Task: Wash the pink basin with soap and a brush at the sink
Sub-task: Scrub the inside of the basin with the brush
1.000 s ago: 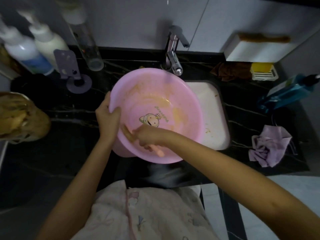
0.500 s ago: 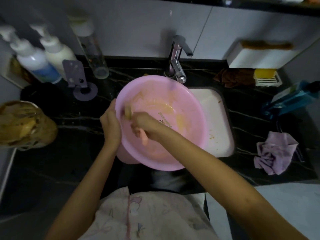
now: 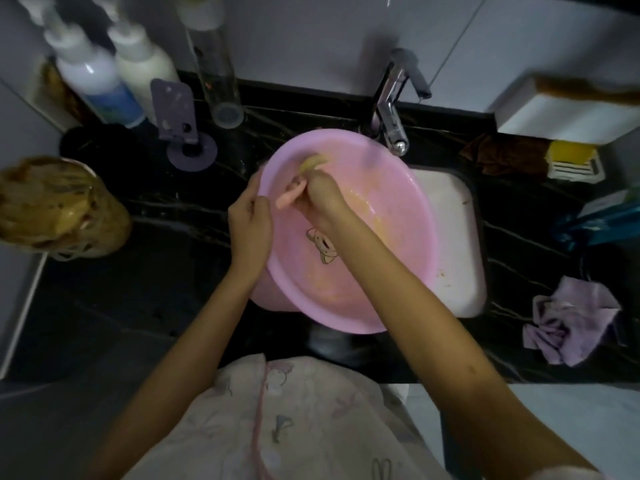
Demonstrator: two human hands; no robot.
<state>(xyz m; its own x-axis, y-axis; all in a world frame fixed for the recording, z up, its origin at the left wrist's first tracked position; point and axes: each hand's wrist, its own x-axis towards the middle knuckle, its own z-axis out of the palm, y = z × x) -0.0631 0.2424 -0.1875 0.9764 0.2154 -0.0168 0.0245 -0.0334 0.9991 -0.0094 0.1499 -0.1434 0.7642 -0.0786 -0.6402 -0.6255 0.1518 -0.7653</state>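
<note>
The pink basin sits tilted over the left half of the white sink, smeared inside with yellowish suds and showing a cartoon print. My left hand grips its left rim. My right hand is inside the basin and holds a pink-handled brush. The sudsy brush head presses against the upper left inner wall near the rim.
A chrome tap stands behind the basin. Pump bottles, a clear tall bottle and a purple stand line the back left. A brown-stained container sits far left. A yellow soap, blue bottle and purple cloth lie right.
My right hand has swept the brush from the basin's near left side up to its upper left wall. The basin turned a little; my left hand stays on the rim.
</note>
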